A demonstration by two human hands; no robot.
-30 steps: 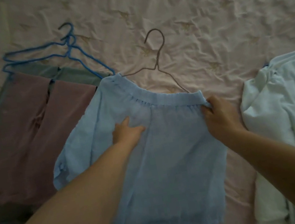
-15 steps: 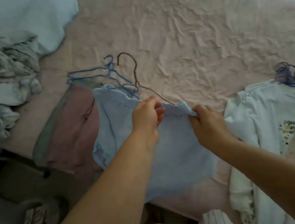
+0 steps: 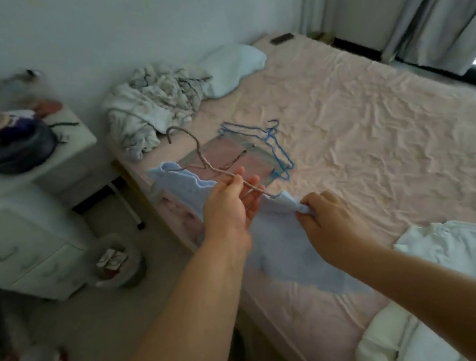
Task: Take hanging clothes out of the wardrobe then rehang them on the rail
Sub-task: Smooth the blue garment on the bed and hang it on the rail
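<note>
The left hand (image 3: 229, 210) pinches the brown hanger (image 3: 194, 153) inside the blue skirt (image 3: 285, 245); the right hand (image 3: 327, 215) grips the skirt's waistband above the bed's (image 3: 379, 131) near edge.

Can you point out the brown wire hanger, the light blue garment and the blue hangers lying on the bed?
brown wire hanger (image 3: 201, 151): head view, on its neck below the hook.
light blue garment (image 3: 285, 245): head view, on the hanging cloth between the arms.
blue hangers (image 3: 277, 148): head view, on the wire near the hooks.
</note>
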